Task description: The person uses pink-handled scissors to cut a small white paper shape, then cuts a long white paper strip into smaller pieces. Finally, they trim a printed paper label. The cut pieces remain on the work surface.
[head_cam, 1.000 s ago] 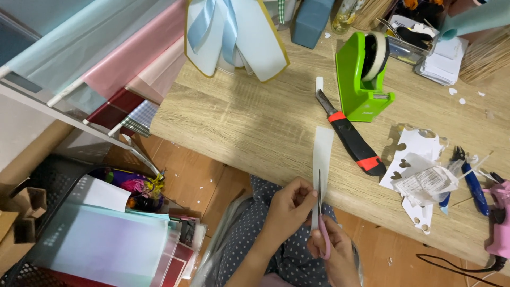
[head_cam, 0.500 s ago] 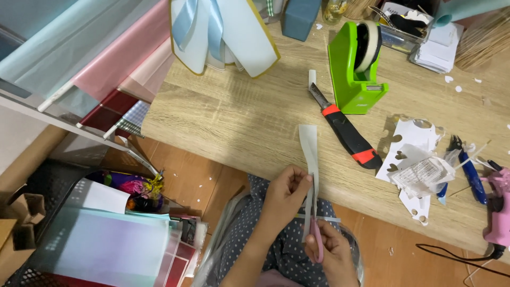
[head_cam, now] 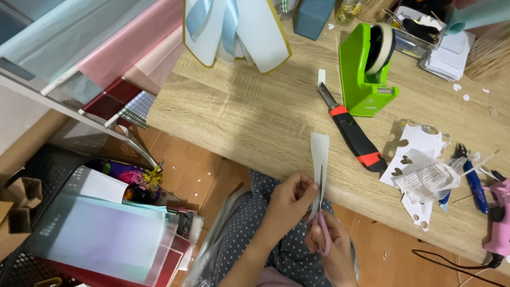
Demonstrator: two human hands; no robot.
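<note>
Left hand [head_cam: 289, 199] pinches the white paper strip [head_cam: 320, 159] while right hand [head_cam: 332, 250] works pink scissors [head_cam: 321, 223] lengthwise up it, cut roughly halfway, top half still uncut.

Hidden and cut-off parts, head view

Scissors [head_cam: 322, 234]: handles mostly buried in right hand [head_cam: 332, 254] fingers; blade edge-on, too thin to read. Strip [head_cam: 320, 159] lower end covered by left hand [head_cam: 289, 204] fingertips. Glue gun [head_cam: 499, 226] cut by right edge.

Upright white paper strip [head_cam: 320, 154] between pink-handled scissors' [head_cam: 322, 223] blades
</note>
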